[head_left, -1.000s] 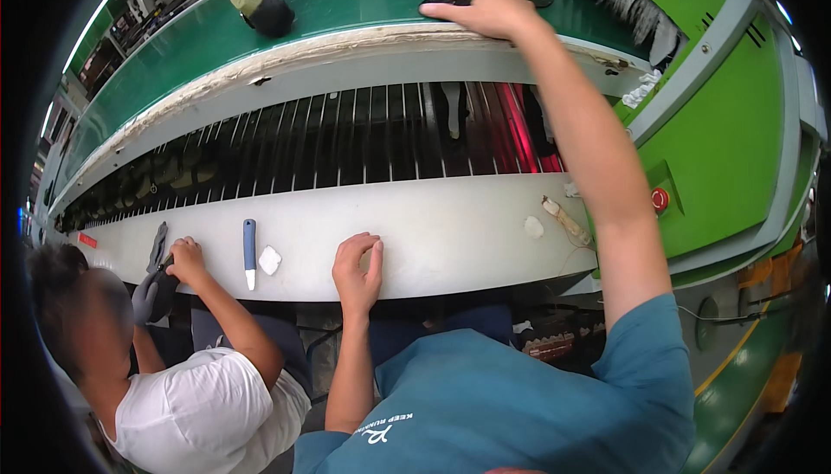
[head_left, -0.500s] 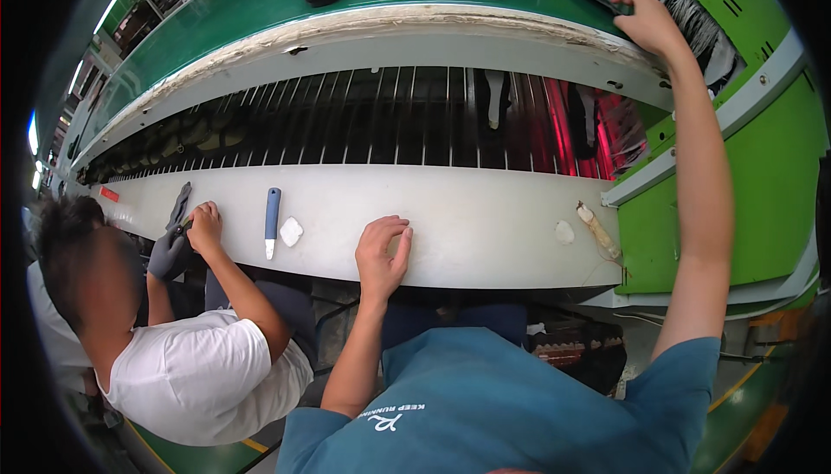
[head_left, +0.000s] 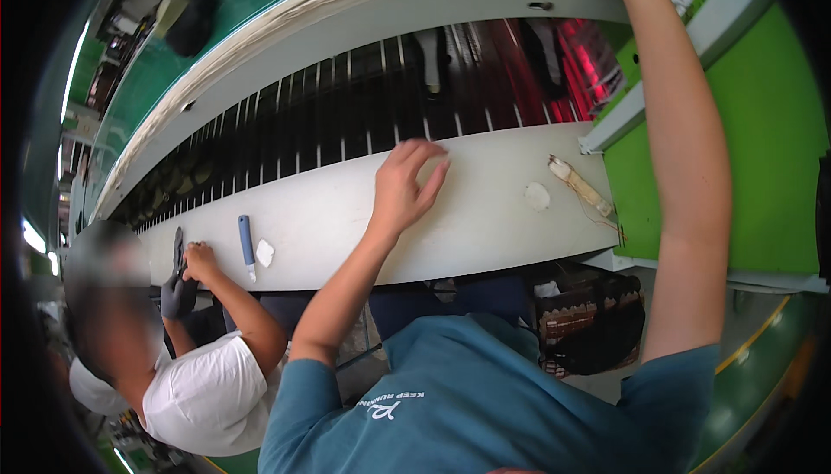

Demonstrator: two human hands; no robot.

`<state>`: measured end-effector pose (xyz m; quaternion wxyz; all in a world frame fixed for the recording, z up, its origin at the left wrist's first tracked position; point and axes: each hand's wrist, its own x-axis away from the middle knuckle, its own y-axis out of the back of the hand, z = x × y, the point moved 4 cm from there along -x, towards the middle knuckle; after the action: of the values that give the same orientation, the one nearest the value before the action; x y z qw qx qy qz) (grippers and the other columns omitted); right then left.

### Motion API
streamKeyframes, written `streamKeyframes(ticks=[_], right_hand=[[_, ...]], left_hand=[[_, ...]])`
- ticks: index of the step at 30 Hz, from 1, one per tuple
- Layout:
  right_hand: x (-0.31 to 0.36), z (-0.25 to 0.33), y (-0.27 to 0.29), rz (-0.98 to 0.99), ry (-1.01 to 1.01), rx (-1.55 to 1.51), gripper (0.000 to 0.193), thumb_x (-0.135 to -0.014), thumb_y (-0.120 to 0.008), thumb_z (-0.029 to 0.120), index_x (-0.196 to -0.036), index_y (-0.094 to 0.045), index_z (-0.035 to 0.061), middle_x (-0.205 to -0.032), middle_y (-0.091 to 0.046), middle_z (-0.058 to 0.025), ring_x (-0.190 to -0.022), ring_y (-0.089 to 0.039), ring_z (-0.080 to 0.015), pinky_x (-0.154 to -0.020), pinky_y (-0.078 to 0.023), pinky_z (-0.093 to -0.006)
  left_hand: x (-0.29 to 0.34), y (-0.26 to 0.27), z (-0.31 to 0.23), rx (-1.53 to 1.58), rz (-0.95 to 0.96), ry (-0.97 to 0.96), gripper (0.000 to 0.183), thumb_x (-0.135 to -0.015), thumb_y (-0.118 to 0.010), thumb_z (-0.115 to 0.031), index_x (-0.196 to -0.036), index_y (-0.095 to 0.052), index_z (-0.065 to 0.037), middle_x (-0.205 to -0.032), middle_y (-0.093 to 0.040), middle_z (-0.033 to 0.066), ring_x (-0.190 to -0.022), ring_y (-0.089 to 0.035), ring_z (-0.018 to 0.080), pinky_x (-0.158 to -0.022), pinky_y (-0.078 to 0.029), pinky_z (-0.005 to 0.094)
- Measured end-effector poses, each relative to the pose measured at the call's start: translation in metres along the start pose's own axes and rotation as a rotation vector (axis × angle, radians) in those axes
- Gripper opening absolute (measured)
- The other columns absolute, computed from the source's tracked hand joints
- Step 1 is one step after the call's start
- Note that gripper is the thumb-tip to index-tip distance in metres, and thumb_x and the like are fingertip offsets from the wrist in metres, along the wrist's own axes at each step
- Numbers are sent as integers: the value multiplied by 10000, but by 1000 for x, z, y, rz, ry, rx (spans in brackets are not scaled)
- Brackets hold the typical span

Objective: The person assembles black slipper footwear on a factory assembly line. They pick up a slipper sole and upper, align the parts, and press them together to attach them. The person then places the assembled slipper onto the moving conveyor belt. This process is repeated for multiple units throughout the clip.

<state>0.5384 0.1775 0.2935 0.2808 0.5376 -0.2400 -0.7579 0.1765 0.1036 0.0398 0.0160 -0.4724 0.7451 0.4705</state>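
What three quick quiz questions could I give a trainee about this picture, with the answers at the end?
1. True or false: the blue-handled tool lies on the white worktop.
2. Which is nearest the green side panel: (A) the blue-handled tool, (B) the pale stick, or (C) the co-worker's gray glove?
3. What can be seen in the camera wearer's left hand?

Key: 1. True. 2. B. 3. Nothing.

– What is lying on the long white table [head_left: 467, 223]?
– Leftward, a slim blue-handled tool [head_left: 246, 238], a small white lump [head_left: 265, 253] sitting just right of it; rightward, a beige stick [head_left: 584, 187].
– And a dark metal-barred conveyor [head_left: 355, 106] is stretching behind.
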Motion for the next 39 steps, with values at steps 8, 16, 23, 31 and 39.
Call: streamKeyframes(ticks=[8, 16, 23, 31, 39], right_hand=[[8, 6, 15, 35, -92, -55, 373, -921, -611, 157, -1235, -784, 54, -1239, -779, -266, -1188, -739, -442, -1043, -570, -526], [4, 5, 17, 55, -115, -50, 299, -944, -577, 129, -1146, -775, 31, -1223, -776, -275, -1184, -738, -447, -1033, -573, -531], [4, -5, 10, -24, -97, -100, 322, -957, -560, 152, -1196, -747, 42, -1257, -762, -231, -1210, -715, -431, -1053, -564, -516], [5, -7, 8, -69, -70, -125, 325, -939, -609, 185, -1212, -740, 67, -1215, -764, -223, -1168, -719, -437, -1029, -567, -533], [12, 14, 16, -187, 104, -233, 310, -951, -774, 220, -1248, -766, 132, -1097, -769, -170, -1054, -744, -395, -908, -584, -481]], left_hand=[[-165, -168, -19, -153, 281, -127, 587, -960, -810, -420, -1501, -673, -239, -1581, -548, 201, -1365, -590, 465, -1097, -557, 548], [-212, -289, -7, -550, 186, -411, 756, -867, -860, -530, -1532, -650, -240, -1804, -207, 282, -1597, -142, 706, -1264, -397, 702], [-223, -225, 16, 153, 251, 223, 496, -825, -861, -295, -1284, -738, -153, -1476, -618, 261, -1421, -580, 433, -1147, -529, 495], [-80, -14, 43, 511, 4, 217, 158, -826, -763, -31, -982, -740, -23, -1196, -805, 176, -1320, -725, 305, -1141, -519, 387], [70, 89, -90, -175, 328, -164, 261, -723, -684, 84, -933, -699, -70, -1339, -794, 96, -1413, -655, 359, -1273, -417, 592]])
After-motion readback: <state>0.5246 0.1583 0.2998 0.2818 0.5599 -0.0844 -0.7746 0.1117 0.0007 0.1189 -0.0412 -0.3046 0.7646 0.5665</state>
